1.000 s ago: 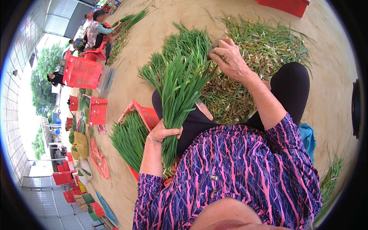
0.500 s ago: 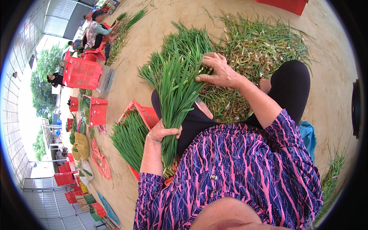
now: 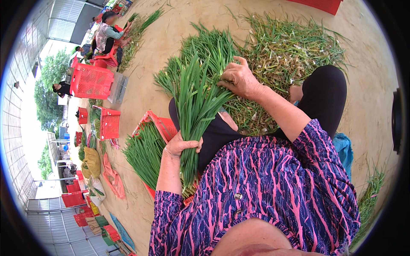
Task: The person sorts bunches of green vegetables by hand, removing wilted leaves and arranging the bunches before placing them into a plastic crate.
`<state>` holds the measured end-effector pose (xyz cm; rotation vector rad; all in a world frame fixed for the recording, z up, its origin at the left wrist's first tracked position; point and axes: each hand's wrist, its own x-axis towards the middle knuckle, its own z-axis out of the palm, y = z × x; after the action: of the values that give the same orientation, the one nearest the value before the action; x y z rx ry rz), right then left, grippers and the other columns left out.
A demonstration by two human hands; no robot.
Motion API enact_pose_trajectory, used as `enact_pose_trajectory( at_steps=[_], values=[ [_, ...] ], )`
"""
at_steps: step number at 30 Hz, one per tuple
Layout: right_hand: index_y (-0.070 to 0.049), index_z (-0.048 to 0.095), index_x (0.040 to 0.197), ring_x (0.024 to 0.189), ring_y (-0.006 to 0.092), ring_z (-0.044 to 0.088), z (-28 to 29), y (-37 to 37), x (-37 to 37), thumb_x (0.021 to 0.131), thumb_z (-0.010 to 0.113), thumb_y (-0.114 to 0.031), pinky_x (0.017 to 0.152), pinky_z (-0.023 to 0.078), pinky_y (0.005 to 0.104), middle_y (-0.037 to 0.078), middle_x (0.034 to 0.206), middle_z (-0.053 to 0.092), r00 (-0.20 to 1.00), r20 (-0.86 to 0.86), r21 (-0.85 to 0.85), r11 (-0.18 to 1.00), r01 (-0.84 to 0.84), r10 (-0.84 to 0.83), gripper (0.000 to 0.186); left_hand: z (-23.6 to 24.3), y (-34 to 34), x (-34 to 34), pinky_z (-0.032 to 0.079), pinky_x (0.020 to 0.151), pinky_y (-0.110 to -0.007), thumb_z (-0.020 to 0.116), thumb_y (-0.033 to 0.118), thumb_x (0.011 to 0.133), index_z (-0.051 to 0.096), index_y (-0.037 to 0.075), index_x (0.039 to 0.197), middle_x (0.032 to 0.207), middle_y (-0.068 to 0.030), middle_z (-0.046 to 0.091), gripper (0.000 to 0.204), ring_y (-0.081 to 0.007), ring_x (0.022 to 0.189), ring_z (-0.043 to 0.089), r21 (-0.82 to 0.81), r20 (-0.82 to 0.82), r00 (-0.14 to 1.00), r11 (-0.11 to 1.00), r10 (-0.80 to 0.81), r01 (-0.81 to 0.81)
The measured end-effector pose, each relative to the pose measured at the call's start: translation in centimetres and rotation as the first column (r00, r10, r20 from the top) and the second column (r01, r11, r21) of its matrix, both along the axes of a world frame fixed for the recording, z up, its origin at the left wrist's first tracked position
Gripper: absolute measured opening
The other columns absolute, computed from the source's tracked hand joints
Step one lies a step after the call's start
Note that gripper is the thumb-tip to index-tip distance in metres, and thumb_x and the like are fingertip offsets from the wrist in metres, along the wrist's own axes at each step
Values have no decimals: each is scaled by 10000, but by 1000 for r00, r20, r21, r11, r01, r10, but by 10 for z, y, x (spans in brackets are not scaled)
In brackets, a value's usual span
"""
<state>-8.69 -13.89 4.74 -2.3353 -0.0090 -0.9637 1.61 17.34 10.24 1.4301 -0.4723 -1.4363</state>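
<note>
A thick bunch of green garlic chives [image 3: 194, 106] lies across my lap, leaf tips pointing away from me. My left hand [image 3: 183, 147] is wrapped round its lower part, near the pale stem ends. At the bunch's right side my right hand [image 3: 243, 81] is closed, fingers pinching some leaves; the fingertips are partly hidden. Just beyond the bunch is a heap of loose chives [image 3: 209, 45] on the floor. To my left, a red crate [image 3: 161, 124] holds neatly laid chives [image 3: 145, 155], close beside my left forearm.
A wide pile of trimmed, yellowish scraps [image 3: 294, 51] spreads ahead on the right, by my foot. Another red crate [image 3: 318, 5] stands at the far edge. More red crates [image 3: 92, 81] line the left side, where a person [image 3: 104, 36] sits among chives.
My right hand has gone from loosely spread fingers to a closed pinch. Leaves on the bunch's right side now fan out toward it. My left hand keeps its hold.
</note>
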Motion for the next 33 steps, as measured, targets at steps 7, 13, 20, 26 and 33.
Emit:
enact_pose_trajectory(
  at_steps=[7, 13, 20, 26, 33],
  values=[
    [-110, 700, 822, 807, 208, 643, -11, -2, 7, 829, 718, -261, 1050, 339, 527, 28, 718, 658, 992, -9, -32, 992, 124, -125, 152, -6, -9, 6, 518, 602, -338, 779, 102, 739, 620, -8, 1003, 805, -109, 638, 326, -221, 648, 637, -54, -74, 997, 998, -18, 14],
    [-63, 709, 766, 496, 154, 570, -10, -99, -17, 868, 717, -258, 542, 479, 333, 66, 573, 628, 830, -254, 402, 726, 558, -497, 221, -10, 7, 8, 515, 603, -354, 772, 93, 736, 629, -14, 984, 808, -116, 640, 305, -232, 645, 632, -111, -123, 992, 994, 1, -15],
    [-63, 683, 988, 1116, 332, 523, 21, -94, -26, 842, 663, -170, 939, 441, 436, 131, 1058, 645, 810, 18, 172, 800, 575, -586, 182, -11, 7, 10, 510, 599, -365, 778, 88, 726, 630, -17, 1008, 829, -125, 650, 335, -241, 649, 632, -88, -148, 989, 996, 5, -18],
    [-86, 694, 955, 1164, 285, 496, 60, -39, -18, 854, 649, -156, 978, 375, 435, 57, 1094, 624, 977, 110, 53, 983, 176, -181, 131, -2, 1, 5, 476, 578, -368, 763, 143, 731, 597, -25, 917, 741, -125, 591, 301, -233, 598, 594, -65, -77, 997, 998, -12, 7],
    [-99, 693, 1125, 1329, 307, 360, 40, -7, -12, 852, 667, -503, 1099, 218, 551, 65, 1254, 568, 966, -259, 82, 997, 4, 17, 488, -5, 1, 10, 524, 603, -353, 772, 66, 725, 602, -14, 1056, 834, -132, 639, 381, -234, 685, 636, -57, -149, 988, 998, -39, 31]
  ],
)
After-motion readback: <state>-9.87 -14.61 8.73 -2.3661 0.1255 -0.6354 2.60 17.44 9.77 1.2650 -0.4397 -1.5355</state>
